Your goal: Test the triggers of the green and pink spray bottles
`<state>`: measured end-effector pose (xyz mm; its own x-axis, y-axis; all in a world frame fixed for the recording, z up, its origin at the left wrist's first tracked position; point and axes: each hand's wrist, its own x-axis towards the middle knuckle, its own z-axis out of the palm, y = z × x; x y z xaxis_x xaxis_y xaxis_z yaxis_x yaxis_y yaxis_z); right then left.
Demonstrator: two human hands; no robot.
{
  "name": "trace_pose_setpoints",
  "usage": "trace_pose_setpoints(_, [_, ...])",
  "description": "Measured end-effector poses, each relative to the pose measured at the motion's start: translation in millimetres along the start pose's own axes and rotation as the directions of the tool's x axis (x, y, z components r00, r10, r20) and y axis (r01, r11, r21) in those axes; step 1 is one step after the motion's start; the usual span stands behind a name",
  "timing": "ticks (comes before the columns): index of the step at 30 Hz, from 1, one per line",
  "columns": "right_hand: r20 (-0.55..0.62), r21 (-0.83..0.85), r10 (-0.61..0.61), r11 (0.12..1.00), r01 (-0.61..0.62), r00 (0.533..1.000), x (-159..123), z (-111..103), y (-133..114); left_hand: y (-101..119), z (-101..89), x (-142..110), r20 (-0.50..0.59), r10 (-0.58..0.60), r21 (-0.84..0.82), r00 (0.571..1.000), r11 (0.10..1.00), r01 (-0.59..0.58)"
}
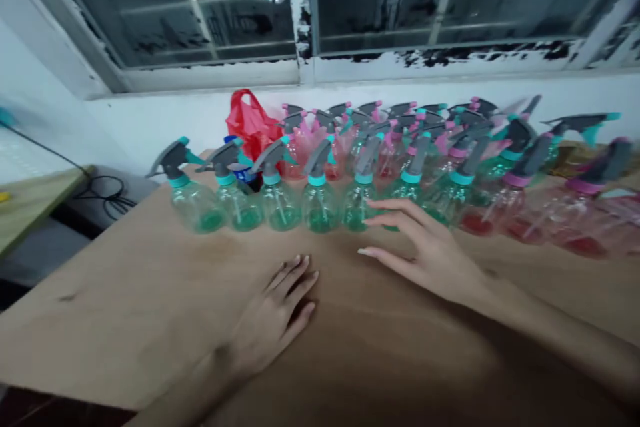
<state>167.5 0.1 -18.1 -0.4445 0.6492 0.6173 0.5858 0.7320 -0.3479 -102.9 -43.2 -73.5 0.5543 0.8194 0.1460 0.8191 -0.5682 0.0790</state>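
My left hand (pixel 273 320) rests on the wooden table (pixel 150 307), palm down with its fingers spread, holding nothing. Over the table to the right is my right hand (pixel 425 247), its fingers apart and pointing left. Its fingertips are close to the lower part of a green spray bottle (pixel 356 203); I cannot tell whether they touch it. That bottle stands upright in a front row with other green ones, such as this spray bottle (pixel 320 203) with a turquoise collar and grey trigger head. Pink spray bottles (pixel 525 213) continue the row at the right.
Behind the front row stand several more pink and green spray bottles (pixel 395 147). A red plastic bag (pixel 250 123) lies at the back by the wall. Farther left are a second table (pixel 45 197) and a coiled black cable (pixel 107 193). Windows (pixel 200 7) rise behind.
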Motion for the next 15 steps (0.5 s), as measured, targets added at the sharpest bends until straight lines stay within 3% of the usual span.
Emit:
trace_pose_setpoints(5, [0.108,0.147,-0.102,0.985,0.086,0.989,31,54,-29,-45,-10.7,-37,-0.017,-0.167,-0.112,0.986,0.98,0.164])
trace_pose_setpoints(8, [0.141,0.223,-0.128,0.97,0.094,0.982,47,85,-42,-66,-16.0,-49,-0.109,-0.313,-0.395,0.943,0.885,0.248])
trace_pose_setpoints(11, [0.148,0.279,-0.132,0.956,0.087,0.98,66,110,-56,-91,-23.4,-53,-0.242,-0.508,-0.575,0.827,0.761,0.299])
trace_pose_setpoints(15, [0.153,0.333,-0.125,0.941,0.068,0.98,89,133,-74,-135,-40.4,-47,-0.418,-0.651,-0.618,0.633,0.715,0.327])
